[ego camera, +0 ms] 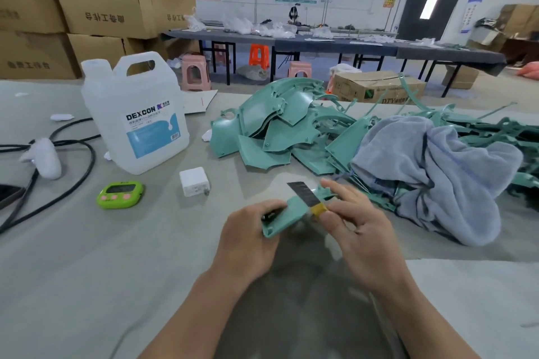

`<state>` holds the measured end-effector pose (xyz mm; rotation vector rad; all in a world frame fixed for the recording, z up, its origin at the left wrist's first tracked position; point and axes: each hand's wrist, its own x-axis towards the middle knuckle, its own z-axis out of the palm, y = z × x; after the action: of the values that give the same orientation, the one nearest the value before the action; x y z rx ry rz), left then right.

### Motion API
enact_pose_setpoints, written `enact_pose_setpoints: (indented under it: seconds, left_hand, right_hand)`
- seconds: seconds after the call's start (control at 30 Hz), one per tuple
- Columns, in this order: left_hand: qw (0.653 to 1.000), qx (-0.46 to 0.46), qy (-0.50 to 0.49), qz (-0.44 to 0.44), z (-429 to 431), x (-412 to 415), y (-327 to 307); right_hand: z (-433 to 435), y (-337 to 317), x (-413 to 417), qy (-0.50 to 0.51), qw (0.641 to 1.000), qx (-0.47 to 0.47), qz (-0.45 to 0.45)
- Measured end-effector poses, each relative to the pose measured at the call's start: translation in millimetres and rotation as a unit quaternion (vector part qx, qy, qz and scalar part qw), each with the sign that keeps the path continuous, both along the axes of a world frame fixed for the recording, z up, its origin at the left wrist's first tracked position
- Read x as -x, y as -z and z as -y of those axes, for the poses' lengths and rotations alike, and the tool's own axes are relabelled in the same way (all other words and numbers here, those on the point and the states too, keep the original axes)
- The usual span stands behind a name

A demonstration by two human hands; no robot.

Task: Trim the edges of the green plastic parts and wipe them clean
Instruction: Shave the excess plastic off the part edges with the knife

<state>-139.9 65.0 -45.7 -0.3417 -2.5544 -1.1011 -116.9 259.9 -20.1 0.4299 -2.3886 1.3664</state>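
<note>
Partly covered green part (291,213), blade (303,193) end hidden

On the grey worktable (87,256), a clear jug (137,114) labelled DEXCON stands upright at the left. Just in front of it lie a lime-green timer (120,195) and a white charger plug (194,181), a little apart. Black cables (73,175) loop across the far left, with a white gadget (43,159) resting on them. Behind, there are stacked cardboard boxes (99,6), a pink stool (194,73), an orange stool (258,55) and long dark tables (335,45). An open carton (376,87) marked DTY sits on the floor, with a dark door (428,7) beyond.
</note>
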Motion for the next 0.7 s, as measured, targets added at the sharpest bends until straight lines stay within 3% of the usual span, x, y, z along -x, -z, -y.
enact_pose_setpoints:
  seconds: [0.1,0.17,0.27,0.37,0.47,0.57,0.7]
  left_hand:
    - [0.999,-0.028,-0.028,-0.014,1.5,-1.8,-2.9]
    - [0.992,-0.118,-0.045,-0.008,0.8,-3.7,-9.2]
    - [0.949,-0.311,0.005,0.045,0.0,-2.4,-18.9]
    - [0.894,-0.431,0.068,0.096,1.3,3.3,-23.8]
    - [0.867,-0.474,0.108,0.107,1.1,1.8,-28.3]
    - [0.85,-0.491,0.157,0.108,4.7,1.7,-33.7]
    - [0.834,-0.497,0.231,0.064,10.1,-2.0,-42.0]
  right_hand:
    - [-2.4,-5.5,3.1,0.027,0.999,-0.008,-0.028]
    - [-3.2,-15.5,6.2,0.055,0.997,0.009,-0.049]
    - [-1.4,-40.1,10.2,0.058,0.987,0.149,-0.019]
    - [3.4,-68.5,18.3,0.082,0.964,0.244,0.072]
    - [13.4,-98.9,23.6,0.073,0.943,0.291,0.144]
    - [25.7,-121.4,32.1,0.089,0.896,0.362,0.243]
    - [40.5,-114.5,32.3,0.116,0.858,0.382,0.323]
